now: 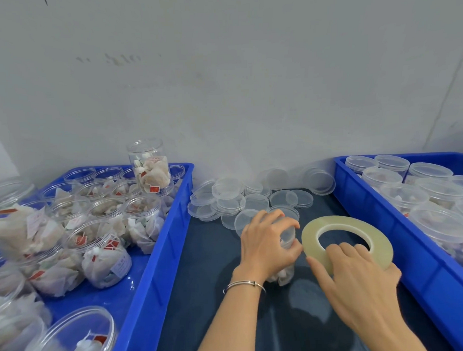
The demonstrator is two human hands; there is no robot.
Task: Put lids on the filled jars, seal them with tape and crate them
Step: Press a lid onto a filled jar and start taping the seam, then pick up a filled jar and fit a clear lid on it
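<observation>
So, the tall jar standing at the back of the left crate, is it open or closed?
Open. The tall jar shows a bare rim with no lid, and it stands upright on other jars.

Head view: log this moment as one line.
left hand grips jar | right hand holds tape roll | spare lids behind | crates both sides

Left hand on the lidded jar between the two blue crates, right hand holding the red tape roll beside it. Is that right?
One thing is off: the tape roll is pale yellowish and translucent, not red, as the head view shows. The rest holds: the left hand grips the lidded jar between the two blue crates, and the right hand holds the roll beside it.
</observation>
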